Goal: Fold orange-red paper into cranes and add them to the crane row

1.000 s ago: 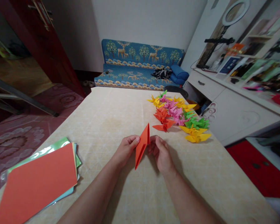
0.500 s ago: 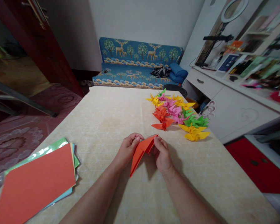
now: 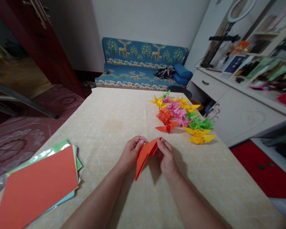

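Between my hands is a folded sheet of orange origami paper [image 3: 143, 160], its creased layers slanting down to a point toward me. My left hand [image 3: 132, 150] pinches its upper left edge between thumb and fingers. Closed on the right corner is my right hand [image 3: 166, 157], with the thumb on top and the other fingers partly hidden behind the paper. Past my hands on the right lie several folded paper cranes: orange ones [image 3: 166, 127], pink ones [image 3: 178, 113], green ones [image 3: 202, 123] and yellow ones [image 3: 199, 136].
A stack of coloured paper [image 3: 39, 187] with an orange sheet on top lies at the table's left. The pale tablecloth [image 3: 114, 124] covers the table. Beyond its far edge stands a blue patterned sofa [image 3: 143, 66]. A white cabinet [image 3: 248, 111] borders the right side.
The folded paper's lower point has shifted slightly to the right and its fold looks a little narrower. Both hands keep their hold in nearly the same place.
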The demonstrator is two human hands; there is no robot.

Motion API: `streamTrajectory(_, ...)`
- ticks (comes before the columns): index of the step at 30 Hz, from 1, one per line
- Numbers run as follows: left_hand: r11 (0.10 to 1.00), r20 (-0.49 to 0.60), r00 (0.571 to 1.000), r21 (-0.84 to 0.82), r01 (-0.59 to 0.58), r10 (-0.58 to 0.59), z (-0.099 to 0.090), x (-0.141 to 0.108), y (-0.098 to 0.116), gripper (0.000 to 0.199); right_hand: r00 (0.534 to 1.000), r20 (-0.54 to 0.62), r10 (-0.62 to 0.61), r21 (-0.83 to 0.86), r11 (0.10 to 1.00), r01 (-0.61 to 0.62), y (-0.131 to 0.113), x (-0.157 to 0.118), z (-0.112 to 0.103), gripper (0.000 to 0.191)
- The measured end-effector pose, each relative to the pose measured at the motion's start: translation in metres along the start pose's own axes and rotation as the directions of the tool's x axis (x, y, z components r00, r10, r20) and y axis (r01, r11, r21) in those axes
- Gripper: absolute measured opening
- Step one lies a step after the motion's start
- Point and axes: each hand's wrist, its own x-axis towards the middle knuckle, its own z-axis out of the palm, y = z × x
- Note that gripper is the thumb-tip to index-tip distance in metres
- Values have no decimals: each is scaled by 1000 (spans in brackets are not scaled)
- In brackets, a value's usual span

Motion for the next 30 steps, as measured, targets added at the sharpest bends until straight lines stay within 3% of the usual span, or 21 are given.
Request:
streamTrajectory(14, 1000, -11, 1000, -10, 3, -4, 1, 0, 3, 22, 1000, -13, 26, 38, 999, -26, 0, 2, -1, 18)
streamTrajectory(21, 1000, -24, 1000, 10, 10, -10, 3, -1, 4, 23, 999, -29, -16, 37, 999, 17, -1, 2, 1, 31)
streamTrajectory(30, 999, -26, 999, 29, -21, 22, 2, 0, 4, 21, 1000, -8, 12, 10, 1000, -12, -2, 1, 0, 24)
